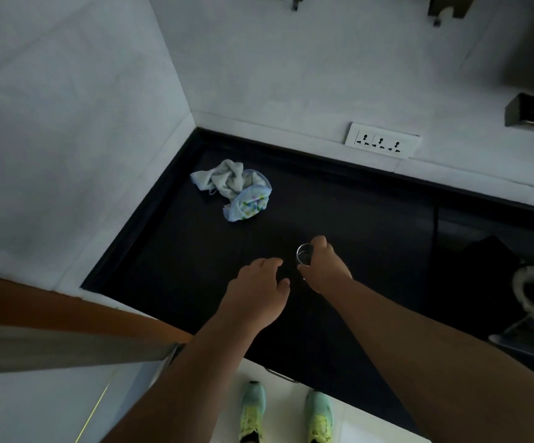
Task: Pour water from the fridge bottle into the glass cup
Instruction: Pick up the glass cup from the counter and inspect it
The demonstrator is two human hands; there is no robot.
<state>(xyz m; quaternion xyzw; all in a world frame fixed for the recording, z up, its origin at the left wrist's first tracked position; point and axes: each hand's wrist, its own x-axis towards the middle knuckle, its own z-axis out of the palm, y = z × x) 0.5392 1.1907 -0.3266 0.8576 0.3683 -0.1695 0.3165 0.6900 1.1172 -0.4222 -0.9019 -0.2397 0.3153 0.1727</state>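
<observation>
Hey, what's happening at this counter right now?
A person stands at a dark countertop. Their right hand grips a small glass cup, upright on the counter. Their left hand hovers beside it, holding nothing. A crumpled cloth lies near the corner. No bottle is in sight.

Clear, smooth glass cup [305, 254] gripped in my right hand [324, 266]. Beneath both my hands, a dark, glossy counter [371, 225]. Beyond my left hand [257, 290], a soft, crumpled cloth [235, 188] with a printed patch. Far right of my right hand, matt grey metal tray [524, 342].
</observation>
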